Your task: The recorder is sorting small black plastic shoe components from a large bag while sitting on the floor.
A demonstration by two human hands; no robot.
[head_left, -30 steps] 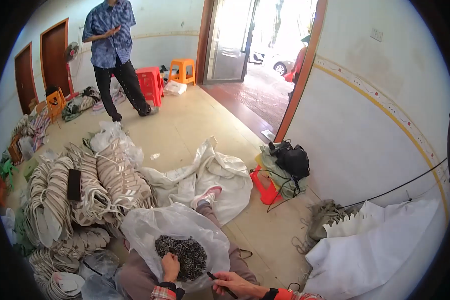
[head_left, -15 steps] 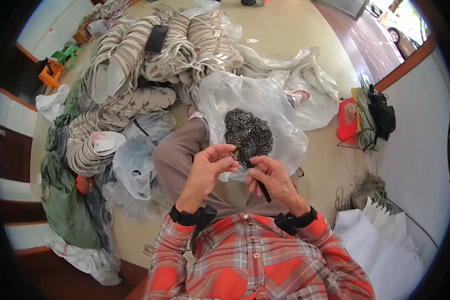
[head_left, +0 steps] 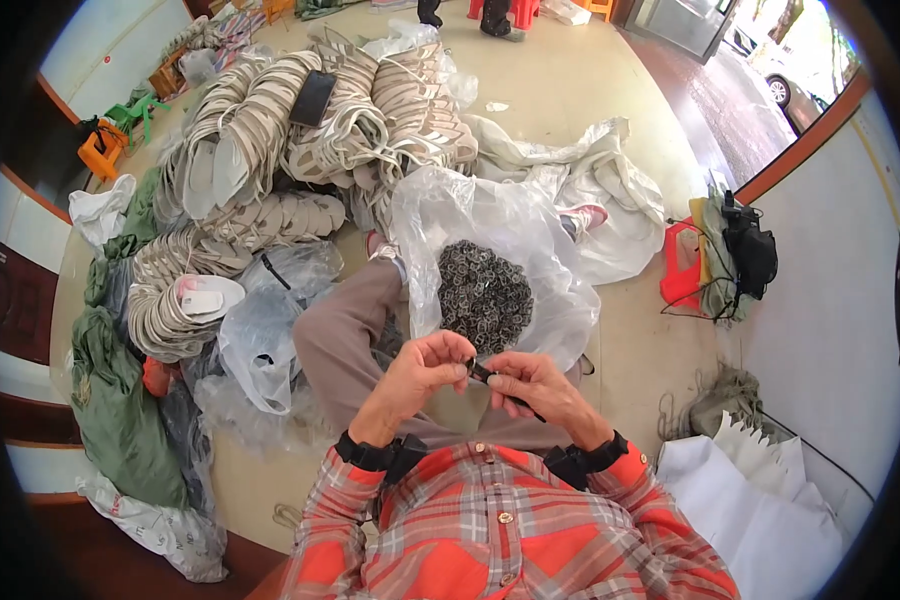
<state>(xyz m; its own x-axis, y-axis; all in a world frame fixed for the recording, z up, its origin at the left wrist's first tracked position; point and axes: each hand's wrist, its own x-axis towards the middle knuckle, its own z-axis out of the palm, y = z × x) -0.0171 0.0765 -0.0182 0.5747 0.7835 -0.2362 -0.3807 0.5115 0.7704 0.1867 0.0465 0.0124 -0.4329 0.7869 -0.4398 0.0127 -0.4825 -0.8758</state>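
Observation:
My right hand (head_left: 540,385) is closed round a narrow black strap (head_left: 481,374), whose tail slants out below the fingers. My left hand (head_left: 422,374) meets it at the strap's upper end, thumb and forefinger pinched together. A small dark piece shows at those fingertips, too small to tell its kind. Both hands are held over my lap, just nearer than a heap of small dark metal rings or buckles (head_left: 483,295). That heap lies in an opened clear plastic bag (head_left: 562,300) between my legs.
Bundled beige shoe uppers (head_left: 260,125) are piled at the left, with a black phone (head_left: 313,98) on top. Crumpled plastic bags (head_left: 260,345) lie beside my left leg. A red stool (head_left: 682,265) with black bags stands at right. White sheets (head_left: 730,490) lie nearer on that side.
Both hands have come nearer to my body, away from the heap. My left fingertips have met the strap's upper end, and the strap lies flatter. The view has tilted slightly, showing more at the far side.

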